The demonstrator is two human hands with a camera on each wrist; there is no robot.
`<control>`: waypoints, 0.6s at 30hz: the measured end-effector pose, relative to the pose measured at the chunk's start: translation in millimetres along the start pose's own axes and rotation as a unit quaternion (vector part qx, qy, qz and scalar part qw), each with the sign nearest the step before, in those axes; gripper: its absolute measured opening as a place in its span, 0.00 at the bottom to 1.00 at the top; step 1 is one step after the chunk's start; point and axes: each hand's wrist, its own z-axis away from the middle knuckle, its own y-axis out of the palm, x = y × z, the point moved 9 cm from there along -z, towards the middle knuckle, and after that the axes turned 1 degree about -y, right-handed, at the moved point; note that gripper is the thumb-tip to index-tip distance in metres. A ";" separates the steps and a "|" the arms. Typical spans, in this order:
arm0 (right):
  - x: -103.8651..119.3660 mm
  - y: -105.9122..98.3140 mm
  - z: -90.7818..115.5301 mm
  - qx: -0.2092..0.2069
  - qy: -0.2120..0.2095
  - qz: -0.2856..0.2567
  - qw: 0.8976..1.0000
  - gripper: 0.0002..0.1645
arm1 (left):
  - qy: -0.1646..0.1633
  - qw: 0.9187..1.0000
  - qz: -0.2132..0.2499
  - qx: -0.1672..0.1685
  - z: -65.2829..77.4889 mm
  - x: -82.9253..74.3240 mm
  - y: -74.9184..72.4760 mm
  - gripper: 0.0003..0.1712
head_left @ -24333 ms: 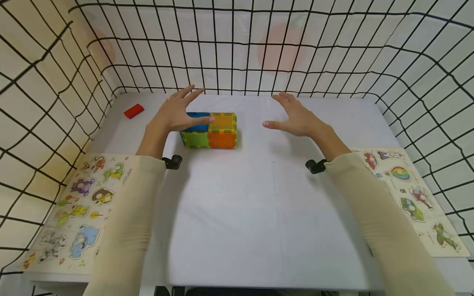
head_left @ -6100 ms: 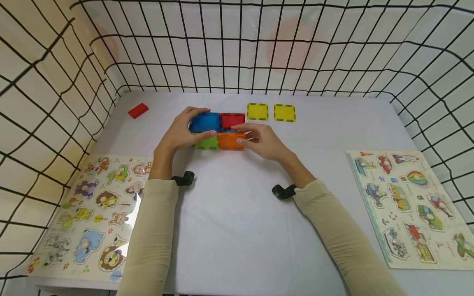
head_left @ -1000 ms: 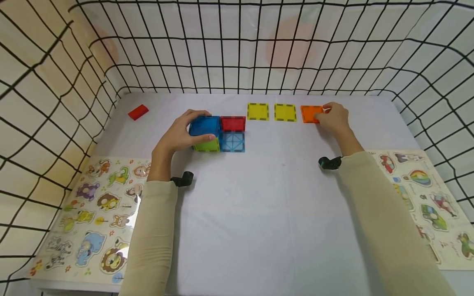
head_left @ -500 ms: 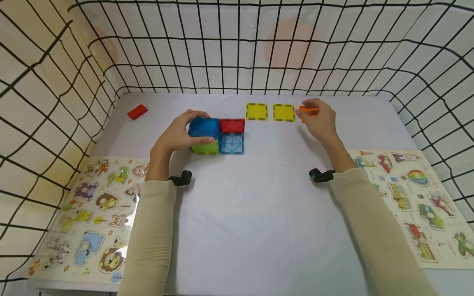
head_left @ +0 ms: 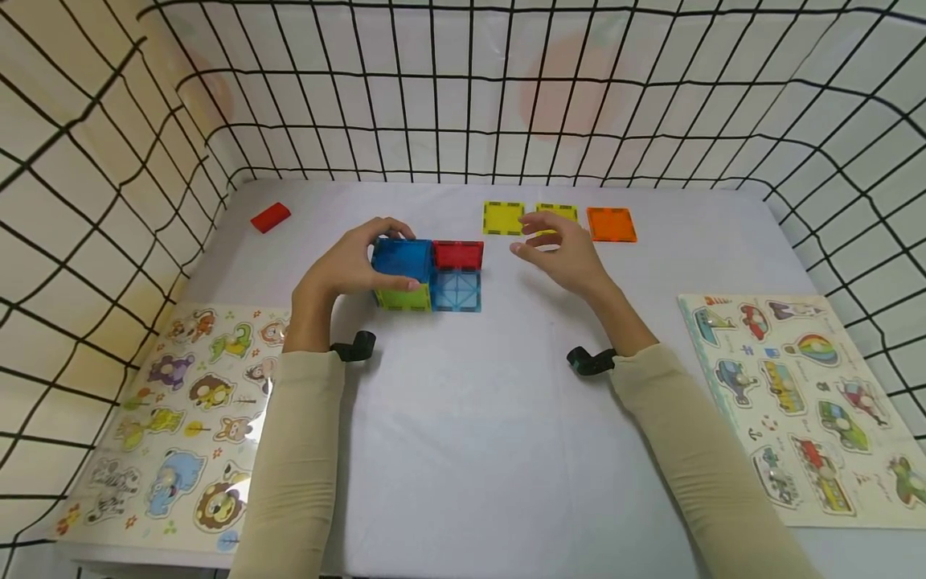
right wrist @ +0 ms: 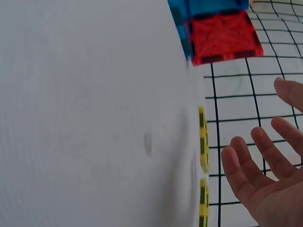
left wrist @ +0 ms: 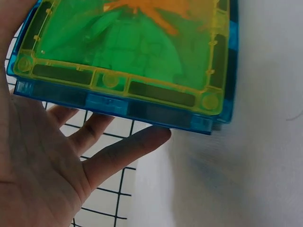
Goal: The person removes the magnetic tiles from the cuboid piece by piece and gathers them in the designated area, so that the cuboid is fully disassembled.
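My left hand (head_left: 336, 261) grips a box of magnetic tiles, thumb across its front and fingers behind. The box has a blue tile (head_left: 402, 256) on top and a green tile (head_left: 403, 298) in front. Joined to its right side, a red tile (head_left: 459, 256) stands at the back and a light blue tile (head_left: 457, 291) lies flat. My right hand (head_left: 567, 256) hovers with nothing in it, fingers loosely bent, overlapping the second of two yellow tiles (head_left: 502, 218). An orange tile (head_left: 612, 224) lies right of them. In the left wrist view, fingertips (left wrist: 158, 137) show at the blue edge.
A red curved block (head_left: 271, 217) lies at the back left. An animal puzzle board (head_left: 174, 418) lies at the front left, a vehicle puzzle board (head_left: 803, 410) at the right. Black wire mesh (head_left: 463, 104) borders the table at the back and sides.
Two yellow tiles and the orange one came off the box into a row. Within the last second my right hand released the orange tile and moved left; the box slid slightly nearer me.
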 end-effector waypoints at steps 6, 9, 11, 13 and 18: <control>14.5 22.7 3.3 0.041 -0.030 -0.017 0.999 0.36 | -0.003 1.000 -0.002 0.016 1.1 -1.6 1.8 0.45; 20.2 28.8 3.9 0.047 -0.050 -0.030 0.997 0.34 | -0.004 1.000 -0.003 0.018 1.4 -2.0 2.2 0.45; 23.5 31.6 4.0 0.049 -0.065 -0.040 0.996 0.32 | -0.003 1.000 -0.002 0.019 1.3 -2.3 2.5 0.45; 25.6 34.0 3.8 0.050 -0.076 -0.048 0.995 0.31 | -0.003 1.000 -0.001 0.019 1.3 -2.5 2.5 0.45; 29.0 39.7 2.2 0.052 -0.088 -0.059 0.993 0.29 | -0.003 1.000 -0.002 0.019 1.6 -2.0 2.0 0.45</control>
